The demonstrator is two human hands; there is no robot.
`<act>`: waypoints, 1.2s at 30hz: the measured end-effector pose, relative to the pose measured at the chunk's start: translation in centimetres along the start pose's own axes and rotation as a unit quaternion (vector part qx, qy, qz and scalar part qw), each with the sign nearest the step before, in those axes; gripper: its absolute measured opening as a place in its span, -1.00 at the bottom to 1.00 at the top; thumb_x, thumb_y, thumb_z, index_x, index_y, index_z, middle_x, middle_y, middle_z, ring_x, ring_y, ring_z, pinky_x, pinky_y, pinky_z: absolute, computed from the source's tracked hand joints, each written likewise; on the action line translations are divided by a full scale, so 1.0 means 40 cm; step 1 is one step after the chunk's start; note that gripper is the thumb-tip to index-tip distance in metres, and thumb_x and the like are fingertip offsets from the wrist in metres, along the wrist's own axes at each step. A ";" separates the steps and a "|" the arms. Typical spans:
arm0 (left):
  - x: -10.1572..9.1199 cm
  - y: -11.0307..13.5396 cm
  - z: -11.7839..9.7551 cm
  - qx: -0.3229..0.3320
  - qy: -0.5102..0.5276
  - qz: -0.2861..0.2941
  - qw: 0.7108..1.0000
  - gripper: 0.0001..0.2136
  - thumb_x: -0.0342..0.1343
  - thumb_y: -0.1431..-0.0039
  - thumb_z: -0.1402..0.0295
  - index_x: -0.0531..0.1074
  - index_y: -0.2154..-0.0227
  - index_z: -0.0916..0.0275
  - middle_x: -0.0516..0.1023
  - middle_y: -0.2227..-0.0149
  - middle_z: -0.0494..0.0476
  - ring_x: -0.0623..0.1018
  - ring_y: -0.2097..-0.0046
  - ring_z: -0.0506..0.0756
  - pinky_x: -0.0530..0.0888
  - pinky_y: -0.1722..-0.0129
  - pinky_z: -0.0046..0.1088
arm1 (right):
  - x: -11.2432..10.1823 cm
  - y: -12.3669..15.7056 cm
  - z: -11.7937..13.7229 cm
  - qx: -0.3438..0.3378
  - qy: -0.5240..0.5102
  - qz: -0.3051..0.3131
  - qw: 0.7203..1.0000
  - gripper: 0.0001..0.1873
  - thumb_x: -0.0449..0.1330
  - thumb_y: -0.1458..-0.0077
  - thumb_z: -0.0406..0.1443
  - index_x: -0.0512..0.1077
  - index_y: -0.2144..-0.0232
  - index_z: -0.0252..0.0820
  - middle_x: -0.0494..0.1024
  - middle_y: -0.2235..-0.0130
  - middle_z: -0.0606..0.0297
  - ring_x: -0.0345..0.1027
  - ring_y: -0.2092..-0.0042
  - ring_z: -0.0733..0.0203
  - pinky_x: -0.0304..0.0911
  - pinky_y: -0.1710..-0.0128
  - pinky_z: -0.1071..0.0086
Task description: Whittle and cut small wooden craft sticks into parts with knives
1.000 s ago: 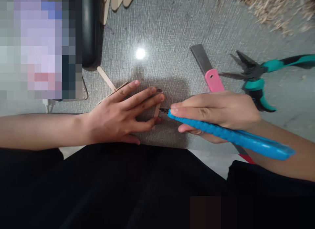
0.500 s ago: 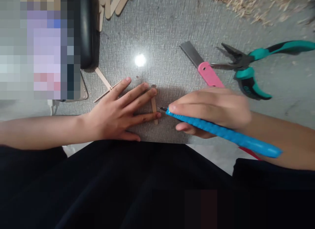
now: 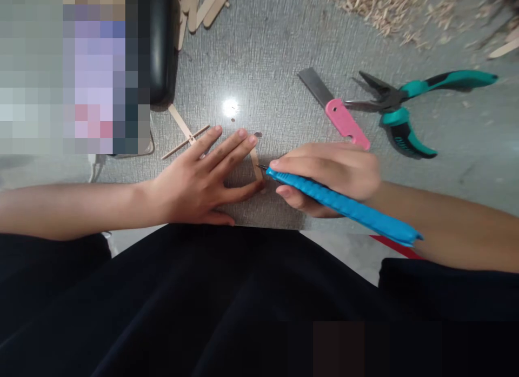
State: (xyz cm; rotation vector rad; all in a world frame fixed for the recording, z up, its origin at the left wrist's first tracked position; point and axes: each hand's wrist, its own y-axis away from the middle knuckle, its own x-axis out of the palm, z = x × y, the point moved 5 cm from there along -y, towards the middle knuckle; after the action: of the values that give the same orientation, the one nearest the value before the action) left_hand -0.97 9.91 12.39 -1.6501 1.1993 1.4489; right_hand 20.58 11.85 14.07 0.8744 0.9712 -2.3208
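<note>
My left hand (image 3: 203, 177) lies flat with its fingers spread, pressing a short wooden stick (image 3: 255, 166) onto the grey textured surface (image 3: 275, 63). My right hand (image 3: 328, 171) is closed around a blue craft knife (image 3: 344, 206). The knife's small metal tip touches the stick just right of my left fingertips. Two thin crossed sticks (image 3: 184, 136) lie beside my left index finger.
A pink-handled flat blade (image 3: 336, 114) and teal-handled pliers (image 3: 401, 114) lie to the upper right. Several wooden sticks (image 3: 203, 6) are piled at the top, wood shavings (image 3: 389, 9) at the top right. A black object (image 3: 162, 47) stands at the upper left. My dark-clothed lap fills the bottom.
The view has shifted a little, and both hands sit slightly higher. The short stick under my left fingers has turned, and the knife tip has stayed against it.
</note>
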 end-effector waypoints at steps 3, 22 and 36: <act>-0.004 0.005 -0.005 -0.010 -0.019 -0.027 0.999 -0.04 0.11 -0.25 -0.33 -0.05 -0.54 0.03 0.02 -0.59 0.49 0.19 -0.58 0.52 0.28 -0.49 0.25 | 0.011 0.001 0.001 -0.005 0.018 -0.017 1.000 -0.85 0.22 -0.38 -0.19 0.52 0.05 0.02 0.72 0.26 0.37 0.64 0.30 0.23 0.56 0.30 0.34; 0.002 0.013 -0.017 0.007 -0.001 -0.070 0.997 -0.12 0.06 -0.37 -0.21 0.13 -0.49 0.39 0.20 -0.52 0.60 0.24 -0.56 0.44 0.28 -0.55 0.04 | 0.017 0.003 -0.013 -0.025 0.013 -0.036 0.999 -0.75 0.33 -0.25 -0.22 0.45 0.05 -0.11 0.66 0.30 0.32 0.61 0.35 0.18 0.56 0.37 0.31; -0.010 0.012 -0.013 -0.007 0.006 -0.055 0.998 -0.13 0.02 -0.41 -0.20 0.05 -0.53 0.32 0.18 -0.53 0.62 0.20 -0.57 0.48 0.33 -0.52 0.10 | 0.018 -0.015 -0.018 0.013 -0.009 -0.011 1.000 -0.72 0.32 -0.25 -0.26 0.42 0.02 -0.10 0.71 0.25 0.24 0.68 0.28 0.14 0.61 0.34 0.34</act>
State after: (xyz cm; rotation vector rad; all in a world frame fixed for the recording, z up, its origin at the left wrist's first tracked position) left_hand -1.18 9.34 12.92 -1.7077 1.0899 1.3839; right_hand 19.99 12.65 13.44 0.8564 0.9499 -2.3605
